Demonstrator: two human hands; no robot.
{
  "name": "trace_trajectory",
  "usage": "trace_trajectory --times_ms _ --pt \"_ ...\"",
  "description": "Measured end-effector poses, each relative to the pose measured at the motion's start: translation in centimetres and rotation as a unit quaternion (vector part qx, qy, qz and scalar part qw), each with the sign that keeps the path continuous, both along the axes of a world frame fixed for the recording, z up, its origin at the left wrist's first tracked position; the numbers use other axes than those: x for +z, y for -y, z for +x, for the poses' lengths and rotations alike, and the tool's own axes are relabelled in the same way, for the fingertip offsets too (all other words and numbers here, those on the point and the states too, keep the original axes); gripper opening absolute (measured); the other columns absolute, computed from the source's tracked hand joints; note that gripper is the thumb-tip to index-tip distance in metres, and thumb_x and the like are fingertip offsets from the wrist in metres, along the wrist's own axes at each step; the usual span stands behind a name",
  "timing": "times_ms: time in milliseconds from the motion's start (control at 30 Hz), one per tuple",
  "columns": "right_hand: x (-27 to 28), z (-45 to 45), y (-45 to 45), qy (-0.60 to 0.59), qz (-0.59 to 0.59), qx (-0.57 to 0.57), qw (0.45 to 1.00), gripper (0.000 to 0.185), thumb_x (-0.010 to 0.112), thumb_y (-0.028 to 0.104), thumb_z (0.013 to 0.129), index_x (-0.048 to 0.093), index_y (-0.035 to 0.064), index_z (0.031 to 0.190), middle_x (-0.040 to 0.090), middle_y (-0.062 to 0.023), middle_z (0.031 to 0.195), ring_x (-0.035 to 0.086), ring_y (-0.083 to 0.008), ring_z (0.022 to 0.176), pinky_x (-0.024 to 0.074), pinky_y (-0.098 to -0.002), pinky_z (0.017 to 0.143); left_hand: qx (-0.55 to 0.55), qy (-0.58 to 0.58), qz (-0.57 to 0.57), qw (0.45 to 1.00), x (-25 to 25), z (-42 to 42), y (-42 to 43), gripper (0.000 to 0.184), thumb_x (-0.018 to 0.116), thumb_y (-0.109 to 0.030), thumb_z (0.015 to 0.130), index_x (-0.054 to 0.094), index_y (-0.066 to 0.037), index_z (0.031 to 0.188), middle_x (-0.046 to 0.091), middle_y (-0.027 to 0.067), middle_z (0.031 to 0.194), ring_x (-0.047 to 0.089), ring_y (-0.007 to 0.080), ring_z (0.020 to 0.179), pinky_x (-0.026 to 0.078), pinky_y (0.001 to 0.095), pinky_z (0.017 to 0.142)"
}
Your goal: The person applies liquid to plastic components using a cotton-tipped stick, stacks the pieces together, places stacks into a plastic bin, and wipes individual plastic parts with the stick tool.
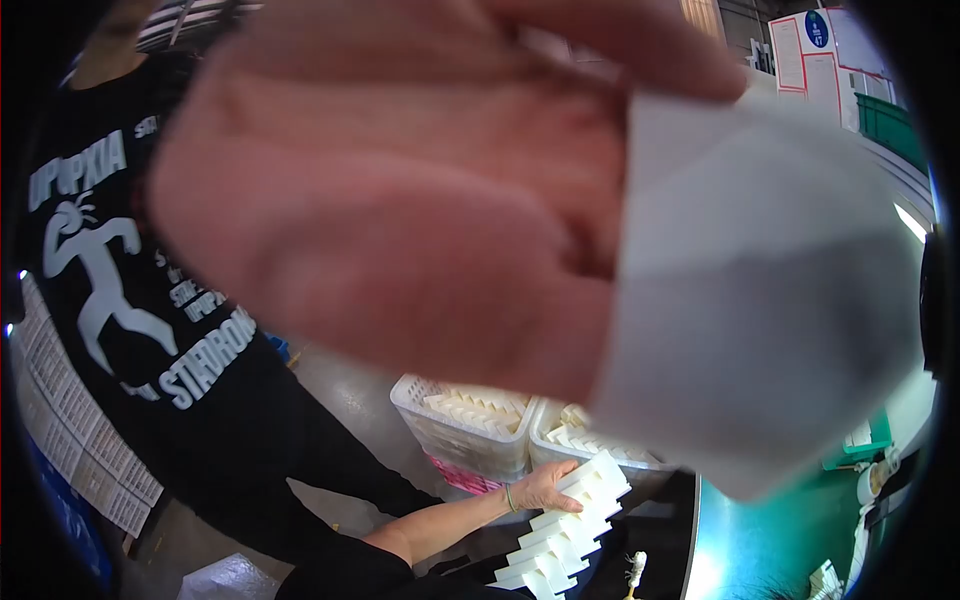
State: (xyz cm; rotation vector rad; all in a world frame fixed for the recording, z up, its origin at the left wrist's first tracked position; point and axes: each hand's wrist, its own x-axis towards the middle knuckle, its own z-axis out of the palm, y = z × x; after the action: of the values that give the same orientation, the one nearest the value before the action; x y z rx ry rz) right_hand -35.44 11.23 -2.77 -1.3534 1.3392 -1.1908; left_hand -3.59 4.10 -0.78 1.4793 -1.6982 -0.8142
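My left hand (548, 490), with a band at the wrist, reaches in from the lower left. Its fingers are closed around the upper end of a stack of white angular pieces (560, 545), which overlap in a stepped row and slant toward the bottom edge. A very large, blurred hand (400, 240) fills the upper middle, close to the camera, and appears to belong to another person. It pinches a white sheet-like thing (760, 280), too blurred to name, that covers much of the right side. My right hand does not show.
Beyond my left hand stand a white basket (410, 405) and a second one beside it, both holding similar white pieces. A person in black clothes (190, 400) stands at the left. A green work surface (745, 550) lies at the lower right, with a green bin (875, 445) beyond.
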Motion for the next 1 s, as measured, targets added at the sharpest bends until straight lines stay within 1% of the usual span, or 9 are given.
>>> trace_trajectory --times_ms 67,200,233,333,433,567,767,833,1000 --pt "-0.1 0.4 0.5 -0.026 -0.009 -0.009 1.0 0.023 0.063 0.017 0.088 0.055 0.0004 0.074 0.051 -0.0042 0.065 0.043 -0.0125 0.06 0.0403 -0.0284 0.056 -0.005 0.077 -0.05 0.996 0.3 0.3 0.6 0.078 0.073 -0.024 0.07 0.039 -0.001 0.136 0.049 0.0206 0.13 0.047 0.026 0.122 0.034 0.0409 0.105" --pt "0.6 1.1 0.5 0.182 -0.002 -0.06 0.982 0.019 0.063 0.013 0.088 0.057 0.0004 0.075 0.05 -0.0026 0.066 0.043 -0.011 0.06 0.039 -0.0269 0.055 0.102 -0.004 0.078 0.992 2.1 -0.7 -0.6 0.08 0.077 -0.023 0.062 0.044 -0.001 0.131 0.05 0.0162 0.13 0.048 0.0236 0.119 0.037 0.0382 0.101" --pt "0.0 -0.2 0.6 -0.028 -0.102 0.012 0.994 0.016 0.062 0.011 0.088 0.058 0.0011 0.076 0.05 -0.0026 0.067 0.044 -0.0109 0.06 0.0389 -0.0264 0.055 0.13 -0.026 0.112 0.985 2.6 -1.4 -0.9 0.08 0.079 -0.022 0.06 0.046 -0.001 0.13 0.05 0.0151 0.13 0.048 0.0231 0.118 0.038 0.0375 0.1" --pt "-0.2 -1.3 0.6 -0.023 -0.076 0.004 0.997 0.016 0.062 0.011 0.088 0.057 0.0021 0.076 0.05 -0.0027 0.066 0.044 -0.0109 0.059 0.039 -0.0264 0.054 0.067 -0.277 0.142 0.948 4.8 -3.1 0.1 0.075 0.077 -0.017 0.057 0.05 0.001 0.124 0.052 0.0173 0.127 0.051 0.0253 0.114 0.041 0.0381 0.097" --pt "0.3 -2.5 0.8 -0.029 -0.042 -0.004 0.999 0.017 0.063 0.012 0.087 0.057 0.0026 0.074 0.05 -0.002 0.065 0.043 -0.0103 0.058 0.0386 -0.026 0.053 0.007 -0.32 0.127 0.939 8.2 -3.9 1.4 0.066 0.071 -0.015 0.063 0.05 0.005 0.123 0.052 0.0199 0.125 0.052 0.0271 0.114 0.042 0.0385 0.098" --pt "0.3 -4.1 2.1 0.005 -0.043 -0.016 0.999 0.018 0.064 0.014 0.086 0.055 0.0033 0.074 0.049 -0.0008 0.063 0.041 -0.0092 0.057 0.0373 -0.0254 0.051 -0.094 -0.272 0.06 0.956 18.2 -4.5 2.6 0.056 0.063 -0.012 0.071 0.049 0.01 0.12 0.053 0.0233 0.123 0.053 0.0295 0.114 0.042 0.0391 0.1" --pt "-4.3 -9.6 3.9 -0.073 0.077 0.006 0.994 0.021 0.064 0.024 0.087 0.063 0.0041 0.092 0.067 -0.0126 0.082 0.06 -0.0204 0.068 0.0505 -0.0336 0.066 -0.274 -0.199 -0.009 0.941 40.2 -7.2 3.1 0.042 0.051 -0.007 0.082 0.049 0.017 0.117 0.054 0.0285 0.119 0.054 0.0332 0.113 0.042 0.04 0.102" --pt "-1.7 -9.7 5.2 -0.051 0.01 -0.015 0.999 0.02 0.062 0.02 0.088 0.06 0.0017 0.081 0.064 -0.0092 0.071 0.056 -0.0179 0.06 0.048 -0.0324 0.057 -0.312 -0.17 0.005 0.935 45.8 -9.3 2.6 0.038 0.047 -0.006 0.086 0.048 0.02 0.115 0.055 0.0302 0.118 0.055 0.0344 0.113 0.043 0.0403 0.103" --pt "-2.0 -13.7 6.8 -0.007 -0.023 -0.046 0.999 0.019 0.064 0.017 0.087 0.057 0.0026 0.077 0.057 -0.0048 0.067 0.049 -0.0134 0.059 0.0435 -0.0287 0.055 -0.227 0.011 -0.194 0.954 44.7 -16.5 2.7 0.038 0.053 -0.009 0.085 0.052 0.017 0.113 0.058 0.0279 0.115 0.057 0.033 0.11 0.044 0.0394 0.101"
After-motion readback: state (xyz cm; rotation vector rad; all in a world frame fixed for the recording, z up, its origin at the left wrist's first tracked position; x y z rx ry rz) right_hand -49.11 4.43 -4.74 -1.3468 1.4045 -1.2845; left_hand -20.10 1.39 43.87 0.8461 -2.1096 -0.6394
